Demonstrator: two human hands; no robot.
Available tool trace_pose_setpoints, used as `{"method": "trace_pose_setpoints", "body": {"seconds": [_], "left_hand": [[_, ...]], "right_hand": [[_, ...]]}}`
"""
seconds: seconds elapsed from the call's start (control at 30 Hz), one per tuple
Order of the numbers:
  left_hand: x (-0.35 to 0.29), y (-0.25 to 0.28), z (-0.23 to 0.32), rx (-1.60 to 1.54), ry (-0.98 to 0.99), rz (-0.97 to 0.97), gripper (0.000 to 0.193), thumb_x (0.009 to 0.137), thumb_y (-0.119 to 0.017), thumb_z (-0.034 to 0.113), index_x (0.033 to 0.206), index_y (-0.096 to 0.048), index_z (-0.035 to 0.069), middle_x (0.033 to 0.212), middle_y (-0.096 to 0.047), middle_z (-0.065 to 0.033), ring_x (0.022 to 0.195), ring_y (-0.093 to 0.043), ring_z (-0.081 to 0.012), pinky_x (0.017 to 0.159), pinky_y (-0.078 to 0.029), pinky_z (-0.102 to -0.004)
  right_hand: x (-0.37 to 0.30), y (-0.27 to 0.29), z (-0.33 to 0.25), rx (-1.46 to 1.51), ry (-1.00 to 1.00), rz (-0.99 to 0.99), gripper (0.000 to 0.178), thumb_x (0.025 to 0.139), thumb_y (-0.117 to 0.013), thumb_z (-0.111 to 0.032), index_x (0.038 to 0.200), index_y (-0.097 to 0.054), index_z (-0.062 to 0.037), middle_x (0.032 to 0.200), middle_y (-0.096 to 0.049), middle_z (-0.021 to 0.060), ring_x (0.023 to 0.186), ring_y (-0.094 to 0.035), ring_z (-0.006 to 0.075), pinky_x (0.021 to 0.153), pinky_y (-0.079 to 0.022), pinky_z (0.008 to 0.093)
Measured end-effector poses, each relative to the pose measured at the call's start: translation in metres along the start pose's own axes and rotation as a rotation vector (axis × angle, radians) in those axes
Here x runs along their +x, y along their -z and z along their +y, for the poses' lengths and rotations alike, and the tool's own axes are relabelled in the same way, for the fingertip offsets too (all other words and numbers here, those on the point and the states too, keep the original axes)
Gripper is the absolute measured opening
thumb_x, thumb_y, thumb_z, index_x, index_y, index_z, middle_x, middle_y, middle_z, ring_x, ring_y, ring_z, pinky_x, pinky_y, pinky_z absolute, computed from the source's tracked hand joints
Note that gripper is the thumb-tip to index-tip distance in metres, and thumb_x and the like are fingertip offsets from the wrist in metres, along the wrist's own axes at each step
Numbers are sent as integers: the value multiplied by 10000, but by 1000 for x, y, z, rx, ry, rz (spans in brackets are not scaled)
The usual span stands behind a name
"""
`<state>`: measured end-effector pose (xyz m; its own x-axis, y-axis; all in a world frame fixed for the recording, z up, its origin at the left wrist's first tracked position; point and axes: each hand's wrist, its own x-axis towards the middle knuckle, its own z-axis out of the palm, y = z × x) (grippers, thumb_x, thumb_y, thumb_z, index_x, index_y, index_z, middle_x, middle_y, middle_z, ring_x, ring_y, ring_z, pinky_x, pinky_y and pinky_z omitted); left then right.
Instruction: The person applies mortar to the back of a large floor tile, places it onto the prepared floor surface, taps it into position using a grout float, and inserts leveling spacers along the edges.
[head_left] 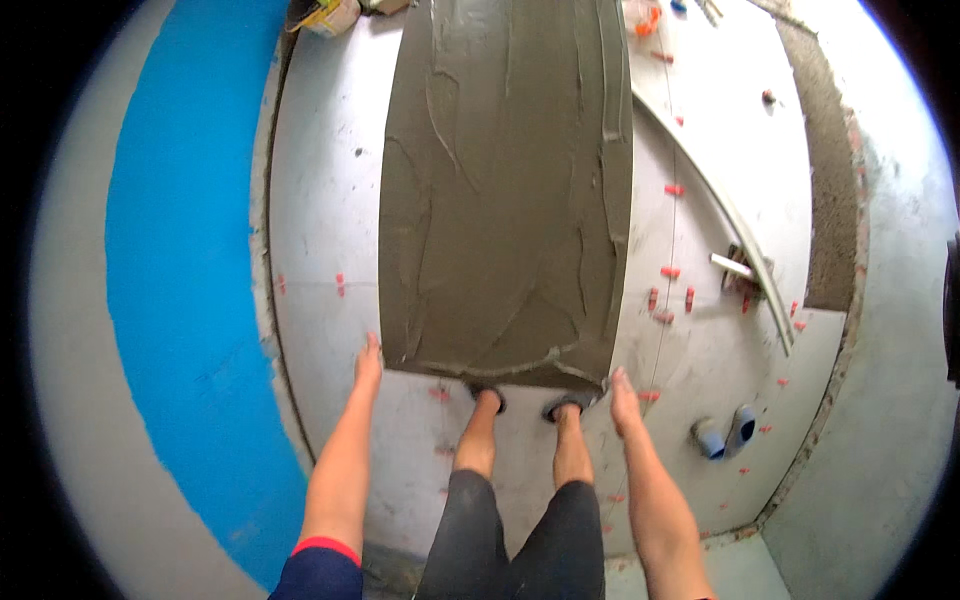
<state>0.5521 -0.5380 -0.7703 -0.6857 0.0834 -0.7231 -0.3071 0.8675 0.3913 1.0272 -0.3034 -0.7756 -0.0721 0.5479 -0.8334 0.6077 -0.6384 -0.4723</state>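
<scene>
A long rectangular tile (pixel 505 200), its upper face coated in wet grey mortar with ridges and smears, stretches away from me. My left hand (pixel 369 365) is at its left edge by the near corner, thumb up along the side. At the near right corner, my right hand (pixel 624 398) grips the edge with the thumb on the outside. The fingers of both hands are partly hidden by the tile. Its near edge overlaps the toes of my dark footwear (pixel 564 407), so it appears raised there.
Large pale floor tiles (pixel 320 200) carry several red levelling clips (pixel 670 272). To the right lie a long curved pale strip (pixel 720 195), a short white piece (pixel 733 266) and blue-grey shoes (pixel 710 438). A bucket (pixel 328 17) stands far left, beside the blue-painted wall (pixel 190 250).
</scene>
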Motion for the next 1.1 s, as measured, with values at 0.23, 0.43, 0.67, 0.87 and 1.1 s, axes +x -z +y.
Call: {"method": "trace_pose_setpoints", "body": {"seconds": [0.23,0.43,0.67,0.87,1.1], "left_hand": [[20,-13,-4,-158,67,-117,954,882,-309,743,1235,-532,-115,1283,-559,-173,1204,-491,-264,1031,-333,-351],[49,34,-44,-320,96,-299,963,875,-271,761,1251,-535,-85,1293,-552,-167,1216,-476,-260,1045,-318,-351],[94,95,-16,26,-30,-133,978,874,-250,763,1379,-396,-61,1442,-404,-195,1359,-342,-282,1112,-242,-356],[141,134,28,-75,-121,-249,977,883,-267,748,1402,-341,-76,1457,-386,-171,1360,-333,-259,1119,-220,-348],[156,147,42,-29,-81,-249,992,876,-299,751,1416,-316,-82,1458,-389,-150,1356,-337,-240,1113,-221,-340]], "right_hand": [[-9,-66,-40,307,-7,207,766,943,-419,-589,1355,-438,57,1363,-497,153,1254,-452,263,1052,-323,362],[-6,-102,-42,395,-44,152,751,936,-433,-597,1346,-458,33,1334,-521,112,1205,-483,263,1021,-355,393],[-44,-175,-68,375,-68,94,735,950,-413,-588,1267,-524,65,1218,-591,126,1063,-523,190,932,-399,297],[-53,-230,-66,221,-67,85,662,936,-423,-613,1217,-557,-30,1066,-590,50,970,-502,162,855,-405,285],[-54,-246,-91,104,-70,155,681,927,-437,-618,1158,-560,10,1025,-590,80,938,-524,182,872,-419,312]]}}
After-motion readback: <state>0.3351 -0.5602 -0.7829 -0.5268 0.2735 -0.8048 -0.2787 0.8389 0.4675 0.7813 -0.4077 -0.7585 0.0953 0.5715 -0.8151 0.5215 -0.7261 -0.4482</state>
